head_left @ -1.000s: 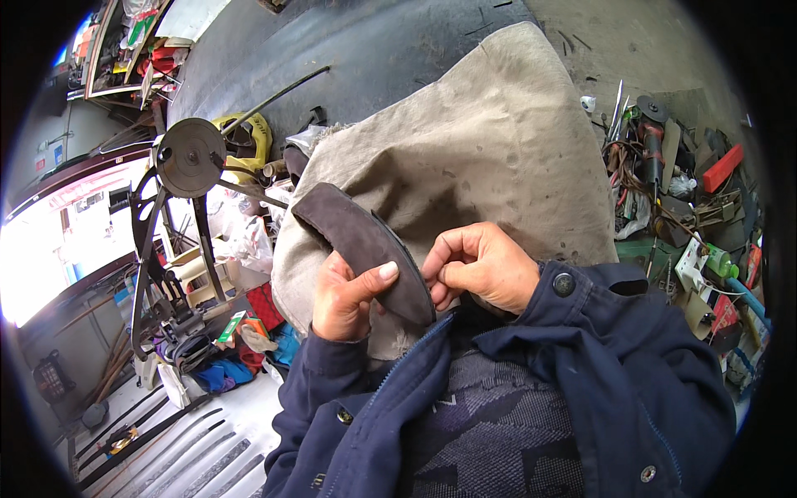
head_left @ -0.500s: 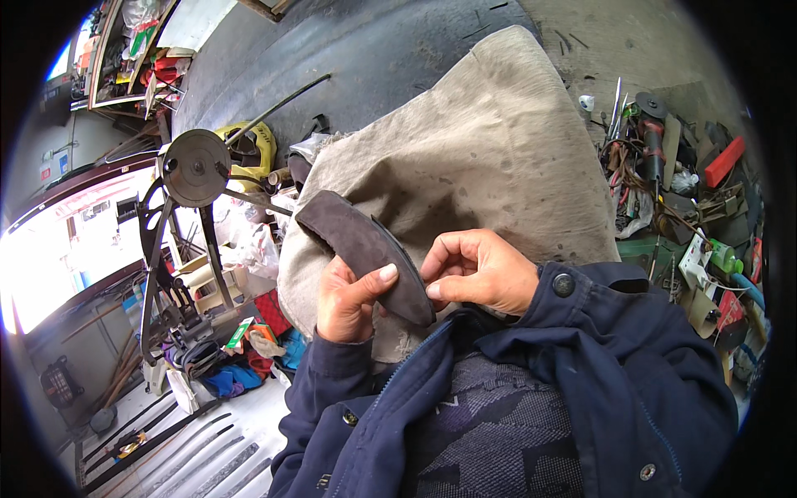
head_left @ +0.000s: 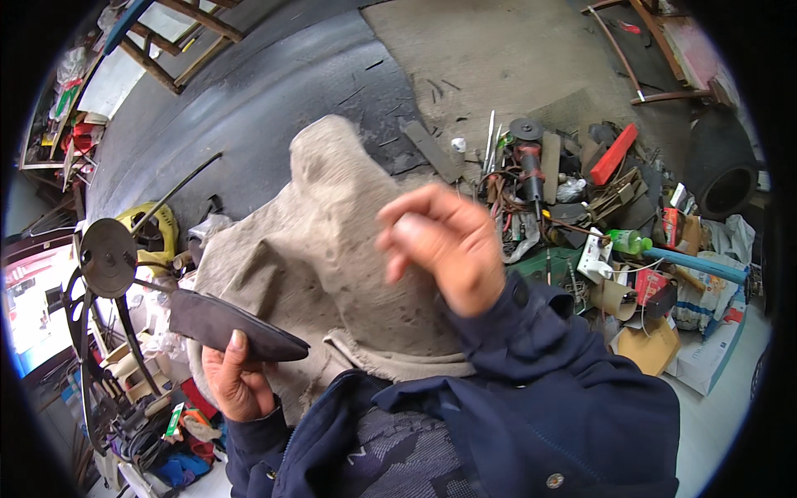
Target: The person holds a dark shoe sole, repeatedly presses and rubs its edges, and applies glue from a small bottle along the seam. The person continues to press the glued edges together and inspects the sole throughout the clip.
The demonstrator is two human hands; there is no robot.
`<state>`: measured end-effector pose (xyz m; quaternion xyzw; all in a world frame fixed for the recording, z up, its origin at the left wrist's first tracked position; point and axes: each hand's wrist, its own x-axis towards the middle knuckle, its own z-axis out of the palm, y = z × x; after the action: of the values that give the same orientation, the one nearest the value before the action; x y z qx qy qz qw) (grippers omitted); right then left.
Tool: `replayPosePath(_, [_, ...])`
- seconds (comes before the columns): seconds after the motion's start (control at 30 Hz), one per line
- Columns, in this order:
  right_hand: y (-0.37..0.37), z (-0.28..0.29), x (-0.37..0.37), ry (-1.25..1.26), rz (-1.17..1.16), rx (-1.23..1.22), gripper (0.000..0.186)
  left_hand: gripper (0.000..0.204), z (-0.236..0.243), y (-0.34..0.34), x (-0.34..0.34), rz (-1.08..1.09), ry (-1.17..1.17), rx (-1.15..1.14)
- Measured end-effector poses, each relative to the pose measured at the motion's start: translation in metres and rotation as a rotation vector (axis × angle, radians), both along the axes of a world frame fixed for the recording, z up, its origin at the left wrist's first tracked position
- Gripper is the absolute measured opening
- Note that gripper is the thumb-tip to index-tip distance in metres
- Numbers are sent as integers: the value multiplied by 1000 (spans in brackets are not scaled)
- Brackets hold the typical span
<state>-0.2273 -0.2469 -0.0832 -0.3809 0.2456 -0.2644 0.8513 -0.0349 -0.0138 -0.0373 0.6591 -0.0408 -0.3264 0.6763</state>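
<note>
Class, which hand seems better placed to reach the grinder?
Probably the right hand: it is nearer the grinder and, though blurred, shows nothing held, while the left hand grips the dark curved piece.

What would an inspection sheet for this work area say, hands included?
Surface: stained beige cloth, rumpled, before the person.
Job's things: dark curved piece, held above the cloth.
Clutter: angle grinder, red bar and green bottle among a heap at right.
Hands: left hand grips the piece; right hand is raised, blurred, contents unclear.
Cables: tangled wires beside the grinder.
Surroundings: dark round wheel on a stand at left.
</note>
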Motion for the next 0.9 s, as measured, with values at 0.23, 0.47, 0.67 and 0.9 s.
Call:
replayPosePath(0.23, [-88, -207, -55, 587, -448, 255, 39, 31, -11, -34, -19, -81, 83, 42])
replayPosePath(0.47, [-142, -363, -48, 1001, -509, -168, 71, 46, -6, -62, -30, -129, 181, 162])
replayPosePath(0.67, [-189, -427, -31, 1189, -451, -495, 68, 40, 6, -75, -21, -102, 307, 331])
replayPosePath(0.9, [-215, -462, -29, 1256, -438, -532, 43, 34, 7, -85, -21, -45, 372, 323])
